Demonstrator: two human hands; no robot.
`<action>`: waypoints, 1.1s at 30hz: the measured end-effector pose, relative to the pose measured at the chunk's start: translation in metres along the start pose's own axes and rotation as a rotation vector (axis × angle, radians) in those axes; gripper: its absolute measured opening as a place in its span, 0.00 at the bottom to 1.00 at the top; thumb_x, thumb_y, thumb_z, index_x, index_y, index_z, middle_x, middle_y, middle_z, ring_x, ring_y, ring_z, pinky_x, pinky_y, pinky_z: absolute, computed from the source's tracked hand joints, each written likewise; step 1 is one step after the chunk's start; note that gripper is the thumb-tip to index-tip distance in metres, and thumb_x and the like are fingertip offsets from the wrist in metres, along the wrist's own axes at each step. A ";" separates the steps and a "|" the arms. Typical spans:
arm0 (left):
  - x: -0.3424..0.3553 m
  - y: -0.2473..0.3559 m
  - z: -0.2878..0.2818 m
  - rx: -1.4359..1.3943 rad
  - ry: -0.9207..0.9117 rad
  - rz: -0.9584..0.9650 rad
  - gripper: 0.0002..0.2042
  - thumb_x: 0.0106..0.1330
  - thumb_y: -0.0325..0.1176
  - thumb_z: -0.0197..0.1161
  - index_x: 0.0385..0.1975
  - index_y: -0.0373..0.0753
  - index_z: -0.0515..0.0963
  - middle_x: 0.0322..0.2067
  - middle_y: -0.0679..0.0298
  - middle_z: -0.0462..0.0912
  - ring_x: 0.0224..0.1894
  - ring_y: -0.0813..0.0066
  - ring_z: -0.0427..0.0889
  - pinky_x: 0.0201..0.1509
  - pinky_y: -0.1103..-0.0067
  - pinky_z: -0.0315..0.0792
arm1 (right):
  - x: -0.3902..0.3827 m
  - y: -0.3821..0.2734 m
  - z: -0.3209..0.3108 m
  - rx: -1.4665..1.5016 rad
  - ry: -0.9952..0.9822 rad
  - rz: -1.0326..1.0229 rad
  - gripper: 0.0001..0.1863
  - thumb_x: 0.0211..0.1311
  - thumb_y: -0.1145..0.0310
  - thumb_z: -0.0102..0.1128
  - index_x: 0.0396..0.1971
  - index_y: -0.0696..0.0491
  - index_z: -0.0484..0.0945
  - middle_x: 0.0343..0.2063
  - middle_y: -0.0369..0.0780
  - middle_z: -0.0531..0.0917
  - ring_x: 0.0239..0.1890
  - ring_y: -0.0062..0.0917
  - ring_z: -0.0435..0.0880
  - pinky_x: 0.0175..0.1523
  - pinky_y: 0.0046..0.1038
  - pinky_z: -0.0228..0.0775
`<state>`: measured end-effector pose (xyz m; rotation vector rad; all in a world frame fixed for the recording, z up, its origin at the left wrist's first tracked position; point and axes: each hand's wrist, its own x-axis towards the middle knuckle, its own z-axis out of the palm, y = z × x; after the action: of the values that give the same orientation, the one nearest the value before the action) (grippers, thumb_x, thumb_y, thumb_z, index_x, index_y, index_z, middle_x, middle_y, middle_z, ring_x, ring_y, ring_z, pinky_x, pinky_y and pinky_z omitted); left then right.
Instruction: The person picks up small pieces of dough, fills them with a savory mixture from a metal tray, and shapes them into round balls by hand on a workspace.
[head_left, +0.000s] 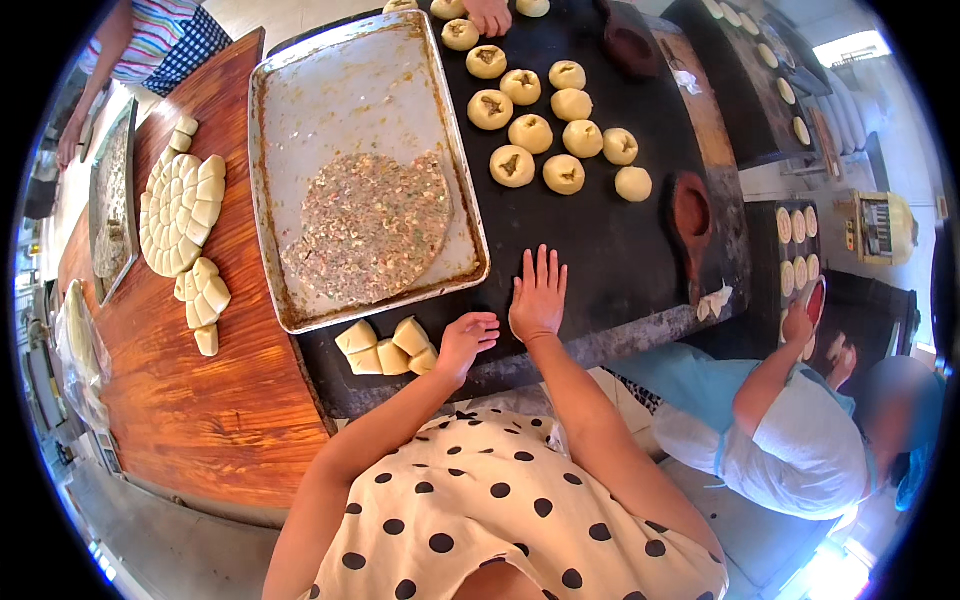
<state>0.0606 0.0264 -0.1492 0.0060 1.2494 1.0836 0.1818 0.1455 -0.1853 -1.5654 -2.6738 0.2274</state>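
My right hand (539, 296) lies palm down on the black work surface (610, 265), fingers stretched out and pointing away from me; whatever may be under the palm is hidden. My left hand (467, 346) is just to its left, with loosely bent fingers turned toward the right hand and nothing visible in them. Beside the left hand sits a small group of cut dough pieces (392, 350). Beyond them, a metal tray (330, 85) holds a mound of chopped meat-like filling (370, 230). Several round dough balls (533, 133) stand past my right hand, many with filling showing at an open top.
Cut dough pieces (185, 215) lie on the wooden table (220, 390) at left. A dark wooden ladle (691, 225) rests at right, another (628, 45) farther back. Another person's hand (490, 15) reaches the far dough balls. A co-worker (800, 430) works at right beside a tray of rounds.
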 end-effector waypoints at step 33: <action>-0.078 0.021 -0.024 0.100 -0.107 0.056 0.15 0.76 0.36 0.51 0.54 0.33 0.73 0.45 0.57 0.82 0.47 0.69 0.82 0.55 0.74 0.76 | -0.002 -0.007 -0.004 0.224 0.199 -0.110 0.39 0.68 0.48 0.49 0.69 0.60 0.55 0.72 0.54 0.51 0.75 0.43 0.49 0.76 0.49 0.36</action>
<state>0.0353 -0.0263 -0.0883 0.1738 1.2120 1.0541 0.1770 0.1403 -0.1802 -1.3001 -2.4740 0.3349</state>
